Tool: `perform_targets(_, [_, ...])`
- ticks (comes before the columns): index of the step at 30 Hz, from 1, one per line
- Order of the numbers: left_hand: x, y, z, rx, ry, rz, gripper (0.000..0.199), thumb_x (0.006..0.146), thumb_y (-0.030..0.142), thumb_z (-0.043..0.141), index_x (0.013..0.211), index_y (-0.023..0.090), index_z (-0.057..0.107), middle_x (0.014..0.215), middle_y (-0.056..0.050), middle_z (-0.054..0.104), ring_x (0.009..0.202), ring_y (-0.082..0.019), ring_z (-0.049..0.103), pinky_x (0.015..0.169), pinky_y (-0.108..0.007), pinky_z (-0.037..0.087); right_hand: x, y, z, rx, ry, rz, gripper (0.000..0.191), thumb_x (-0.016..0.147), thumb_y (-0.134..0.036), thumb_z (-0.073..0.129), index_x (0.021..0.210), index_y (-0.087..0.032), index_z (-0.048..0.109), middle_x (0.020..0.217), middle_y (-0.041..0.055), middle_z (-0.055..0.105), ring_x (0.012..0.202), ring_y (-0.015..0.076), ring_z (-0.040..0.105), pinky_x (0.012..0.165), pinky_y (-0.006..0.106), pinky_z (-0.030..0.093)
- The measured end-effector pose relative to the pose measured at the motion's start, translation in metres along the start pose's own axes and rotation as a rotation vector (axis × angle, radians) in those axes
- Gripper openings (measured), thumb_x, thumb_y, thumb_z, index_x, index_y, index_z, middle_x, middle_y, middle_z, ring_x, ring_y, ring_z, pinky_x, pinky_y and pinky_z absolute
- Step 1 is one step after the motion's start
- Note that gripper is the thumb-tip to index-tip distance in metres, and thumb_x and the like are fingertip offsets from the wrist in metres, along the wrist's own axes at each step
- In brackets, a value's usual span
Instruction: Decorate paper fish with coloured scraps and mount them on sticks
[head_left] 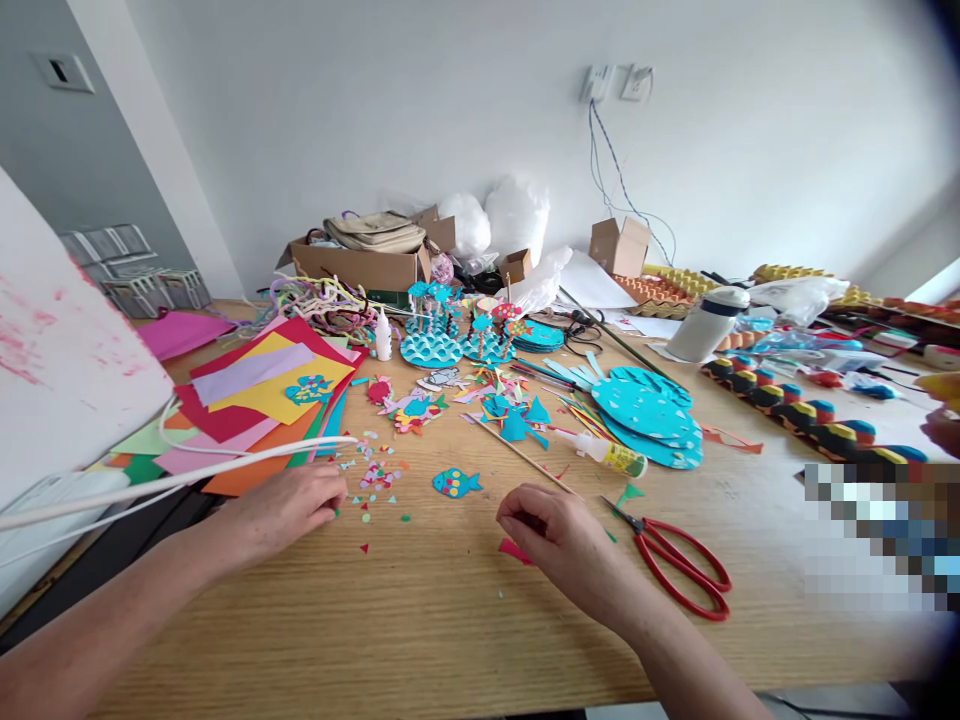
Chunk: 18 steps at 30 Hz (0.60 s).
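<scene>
A blue paper fish (456, 484) with yellow and red dots lies flat on the table between my hands. My left hand (296, 505) rests beside the small paper confetti (381, 475), its fingers curled together. A green speck shows at its fingertips; whether it is held is unclear. Right of the fish, my right hand (551, 530) has its fingers bent in and closed, hiding whatever is in them. A pinkish-red paper scrap (516, 552) lies under that hand. Red-handled scissors (682, 565) lie to its right, and a thin wooden stick (517, 452) is just beyond it.
Coloured paper sheets (247, 385) are stacked at the left, with a white cable (247, 467) crossing near my left arm. A glue bottle (611, 452) lies by the blue paper discs (645, 420). Fish decorations on blue bases (431, 348) stand behind. Another person's hand (943, 432) shows at the right edge.
</scene>
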<state>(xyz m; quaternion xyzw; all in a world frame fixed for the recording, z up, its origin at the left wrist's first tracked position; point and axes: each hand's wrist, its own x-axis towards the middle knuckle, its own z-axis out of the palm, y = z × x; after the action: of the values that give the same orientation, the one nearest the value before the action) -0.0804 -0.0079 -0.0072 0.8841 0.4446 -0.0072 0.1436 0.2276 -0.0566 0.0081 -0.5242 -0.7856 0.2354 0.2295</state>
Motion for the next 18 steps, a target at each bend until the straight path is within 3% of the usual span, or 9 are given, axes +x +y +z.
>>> perform_targets(10, [0.000,0.009,-0.004,-0.048,0.059,0.040,0.017,0.080,0.017,0.035,0.067,0.019,0.046,0.072,0.001,0.052,0.067,-0.014,0.047,0.060,-0.023,0.033,0.002,-0.006,0.003,0.045,-0.030,0.016,0.016,0.074,-0.010,0.045,0.067,-0.017,0.058,0.065,-0.0016,0.057,0.062,0.0101,0.050,0.056,0.020,0.034])
perform_targets(18, [0.023,0.044,-0.007,-0.371,0.177,0.009,0.012,0.074,0.023,0.040,0.068,0.019,0.049,0.065,0.004,0.051,0.060,-0.011,0.046,0.055,-0.021,0.034,0.029,-0.030,0.031,0.495,-0.176,0.138,0.008,0.071,-0.014,0.049,0.071,-0.016,0.056,0.056,-0.0051,0.048,0.048,0.0062,0.047,0.043,0.016,0.032])
